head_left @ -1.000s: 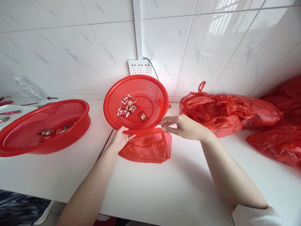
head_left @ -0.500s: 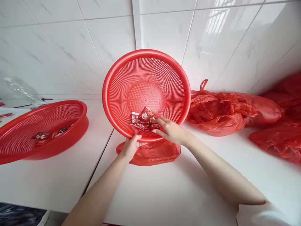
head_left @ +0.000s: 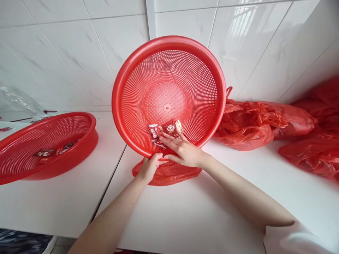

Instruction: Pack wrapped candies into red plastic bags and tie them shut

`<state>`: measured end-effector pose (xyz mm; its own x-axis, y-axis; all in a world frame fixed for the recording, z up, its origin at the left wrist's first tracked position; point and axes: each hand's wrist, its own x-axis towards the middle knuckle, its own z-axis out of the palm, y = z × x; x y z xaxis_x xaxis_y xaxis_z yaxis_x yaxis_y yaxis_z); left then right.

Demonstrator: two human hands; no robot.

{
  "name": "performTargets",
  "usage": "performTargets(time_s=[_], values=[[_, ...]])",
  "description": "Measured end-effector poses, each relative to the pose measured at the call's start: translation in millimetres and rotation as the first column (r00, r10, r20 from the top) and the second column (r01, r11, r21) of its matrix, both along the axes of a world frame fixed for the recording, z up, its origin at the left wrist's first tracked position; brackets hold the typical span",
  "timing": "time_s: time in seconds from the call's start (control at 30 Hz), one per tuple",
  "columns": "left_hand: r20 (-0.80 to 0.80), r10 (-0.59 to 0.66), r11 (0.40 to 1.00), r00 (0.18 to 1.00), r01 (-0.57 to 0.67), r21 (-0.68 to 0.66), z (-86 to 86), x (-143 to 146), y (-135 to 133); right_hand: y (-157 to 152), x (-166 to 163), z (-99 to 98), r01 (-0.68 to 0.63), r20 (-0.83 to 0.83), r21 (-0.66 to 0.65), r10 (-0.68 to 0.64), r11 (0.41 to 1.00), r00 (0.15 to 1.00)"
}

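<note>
Two red mesh colanders: one (head_left: 168,93) tips toward the viewer over one red plastic bag (head_left: 173,175); the other colander (head_left: 79,155) stands left. At least three wrapped sweets (head_left: 153,130) lie low inside the tipped one, partly covered. The left hand (head_left: 150,167) clamps its lower rim, thumb on top. The right hand (head_left: 184,150) reaches in palm down, fingers nearly straight, loosely parted, resting over the sweets.

Basket (head_left: 166,95) blocks the bag (head_left: 173,175); nearer tabletop (head_left: 185,217) offers passage.
</note>
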<state>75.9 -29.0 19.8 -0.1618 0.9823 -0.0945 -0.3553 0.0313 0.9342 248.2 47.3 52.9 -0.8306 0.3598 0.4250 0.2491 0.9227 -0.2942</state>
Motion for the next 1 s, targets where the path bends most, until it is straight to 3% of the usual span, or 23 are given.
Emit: performTargets(time_s=[0.13,0.23,0.3,0.37,0.43,0.47,0.6,0.73,0.8,0.9,1.0], values=[[0.087,-0.042,0.997,0.995,0.037,0.061,9.1,-2,4,1,2,2.5,-0.054,-0.095,-0.114,0.043,0.992,0.995],[0.104,-0.064,0.995,0.993,0.056,0.078,9.5,-5,6,1,-1,0.3,-0.030,-0.218,-0.329,-0.045,0.944,0.975],[0.102,-0.071,0.995,0.992,0.063,0.077,8.8,-5,5,3,-3,-1.0,-0.093,-0.356,-0.552,-0.133,0.829,0.925],[0.102,-0.080,0.994,0.992,0.072,0.082,8.9,-4,4,6,-4,-0.6,-0.232,-0.461,-0.748,-0.234,0.622,0.856],[0.097,-0.086,0.993,0.992,0.077,0.094,9.6,-3,3,9,-3,1.1,-0.359,-0.507,-0.833,-0.318,0.422,0.801],[0.092,-0.084,0.992,0.992,0.075,0.097,9.9,-3,3,10,-3,2.2,-0.398,-0.514,-0.847,-0.351,0.352,0.783],[0.071,-0.054,0.996,0.996,0.049,0.072,9.6,-4,3,8,-3,5.7,-0.451,-0.497,-0.867,-0.422,0.211,0.758],[0.050,-0.038,0.998,0.998,0.035,0.044,10.2,-5,3,4,-6,9.5,-0.500,-0.499,-0.855,-0.476,0.135,0.724],[0.043,-0.009,0.999,0.999,0.007,0.045,11.5,-5,4,5,-6,11.6,-0.500,-0.504,-0.854,-0.475,0.147,0.722],[0.043,0.076,0.995,0.996,-0.078,0.069,12.9,-9,7,5,-2,13.9,-0.436,-0.502,-0.865,-0.406,0.249,0.763],[0.056,0.140,0.983,0.989,-0.145,0.112,13.4,-15,12,2,4,16.3,-0.292,-0.410,-0.879,-0.283,0.377,0.867]])
